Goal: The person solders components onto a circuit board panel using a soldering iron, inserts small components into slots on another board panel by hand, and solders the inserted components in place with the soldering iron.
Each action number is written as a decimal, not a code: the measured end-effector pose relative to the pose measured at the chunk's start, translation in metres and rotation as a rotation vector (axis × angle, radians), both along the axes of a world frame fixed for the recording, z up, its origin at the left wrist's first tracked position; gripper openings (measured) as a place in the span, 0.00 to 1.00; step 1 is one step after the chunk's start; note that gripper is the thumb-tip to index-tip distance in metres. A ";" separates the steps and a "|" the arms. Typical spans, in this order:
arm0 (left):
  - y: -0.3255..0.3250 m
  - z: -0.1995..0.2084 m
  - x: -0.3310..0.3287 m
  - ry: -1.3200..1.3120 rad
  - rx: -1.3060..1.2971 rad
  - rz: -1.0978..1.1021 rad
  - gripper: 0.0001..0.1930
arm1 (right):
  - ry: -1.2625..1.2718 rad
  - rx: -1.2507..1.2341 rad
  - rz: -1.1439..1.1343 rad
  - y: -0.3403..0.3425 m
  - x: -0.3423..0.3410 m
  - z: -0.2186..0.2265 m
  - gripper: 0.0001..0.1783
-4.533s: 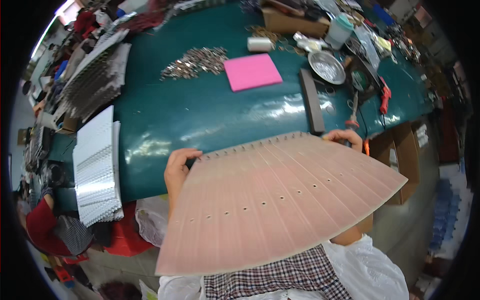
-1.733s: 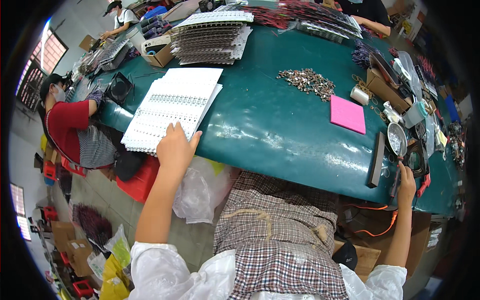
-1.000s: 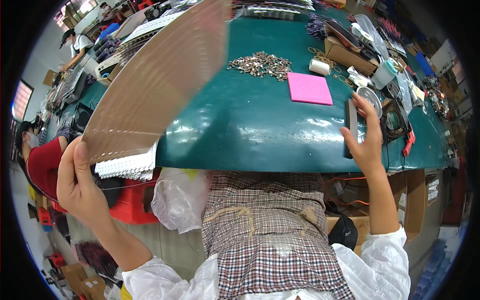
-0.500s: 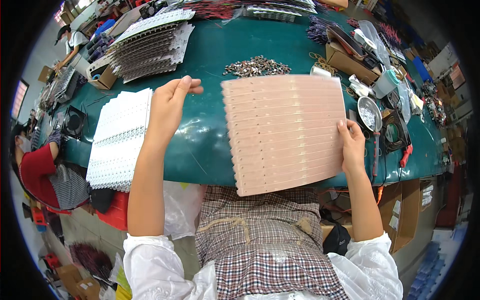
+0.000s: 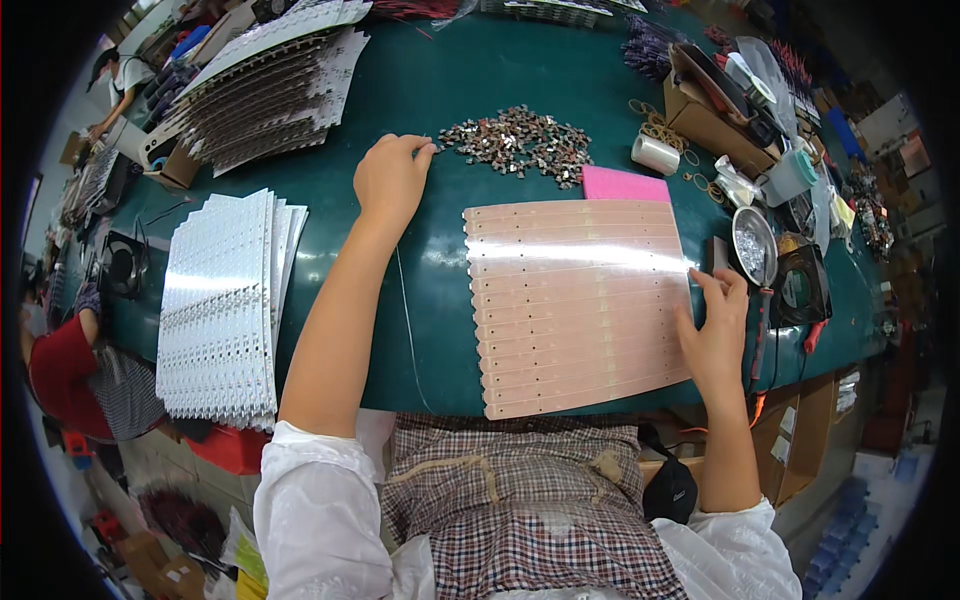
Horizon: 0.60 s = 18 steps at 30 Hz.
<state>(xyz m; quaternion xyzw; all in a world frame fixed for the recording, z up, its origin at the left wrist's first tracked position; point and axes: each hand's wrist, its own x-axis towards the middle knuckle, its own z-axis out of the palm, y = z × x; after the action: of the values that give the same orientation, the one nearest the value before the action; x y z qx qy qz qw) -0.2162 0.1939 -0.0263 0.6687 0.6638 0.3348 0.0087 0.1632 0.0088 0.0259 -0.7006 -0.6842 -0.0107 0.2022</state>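
Left hand (image 5: pixel 389 182) has reached metal pieces (image 5: pixel 516 143) in a pinch, contents unclear; spread right hand (image 5: pixel 717 338) touches panel (image 5: pixel 575 320).

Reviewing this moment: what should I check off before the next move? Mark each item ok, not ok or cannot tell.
1. Right hand at the pink-beige panel's right edge: ok.
2. Panel clear of the bright pink pad: not ok, it covers part of it.
3. Left hand beside the pile of small metal pieces: ok.
4. Left fingers holding a piece: cannot tell, too small.
5. White sheet stack apart from the panel: ok.
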 end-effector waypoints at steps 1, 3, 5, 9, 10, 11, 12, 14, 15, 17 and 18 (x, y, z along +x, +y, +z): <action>0.004 -0.003 0.005 0.048 -0.004 0.018 0.08 | -0.003 0.033 0.022 0.001 -0.002 0.005 0.25; 0.007 -0.008 0.008 0.097 -0.021 0.035 0.08 | -0.015 0.039 0.055 0.013 -0.009 0.015 0.23; 0.008 -0.009 0.007 0.120 -0.003 0.014 0.07 | 0.051 0.074 0.153 0.030 -0.017 0.019 0.22; 0.009 -0.006 -0.002 0.016 -0.054 0.017 0.06 | 0.079 0.160 0.369 0.083 -0.055 0.018 0.15; 0.008 -0.002 0.001 -0.053 -0.078 -0.006 0.06 | 0.082 0.160 0.388 0.097 -0.064 0.015 0.12; 0.006 0.001 0.004 -0.054 -0.082 -0.014 0.06 | 0.093 0.165 0.410 0.112 -0.071 0.008 0.09; 0.003 0.005 0.006 -0.114 -0.059 -0.055 0.05 | 0.095 0.166 0.406 0.129 -0.078 0.001 0.07; -0.008 0.014 0.008 -0.173 -0.046 -0.094 0.05 | 0.100 0.158 0.403 0.159 -0.090 -0.015 0.05; -0.016 0.022 0.011 -0.231 -0.094 -0.130 0.05 | 0.110 0.096 0.390 0.170 -0.094 -0.021 0.04; -0.029 0.029 0.017 -0.292 -0.152 -0.160 0.05 | 0.121 0.024 0.381 0.177 -0.100 -0.029 0.04; -0.036 0.031 0.018 -0.315 -0.180 -0.230 0.06 | 0.078 -0.020 0.339 0.177 -0.105 -0.029 0.04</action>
<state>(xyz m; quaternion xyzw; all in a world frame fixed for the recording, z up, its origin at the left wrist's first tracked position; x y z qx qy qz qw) -0.1978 0.1583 0.0048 0.6759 0.6009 0.3714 0.2100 0.0584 0.1863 -0.0035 -0.5770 -0.7843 0.0578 0.2206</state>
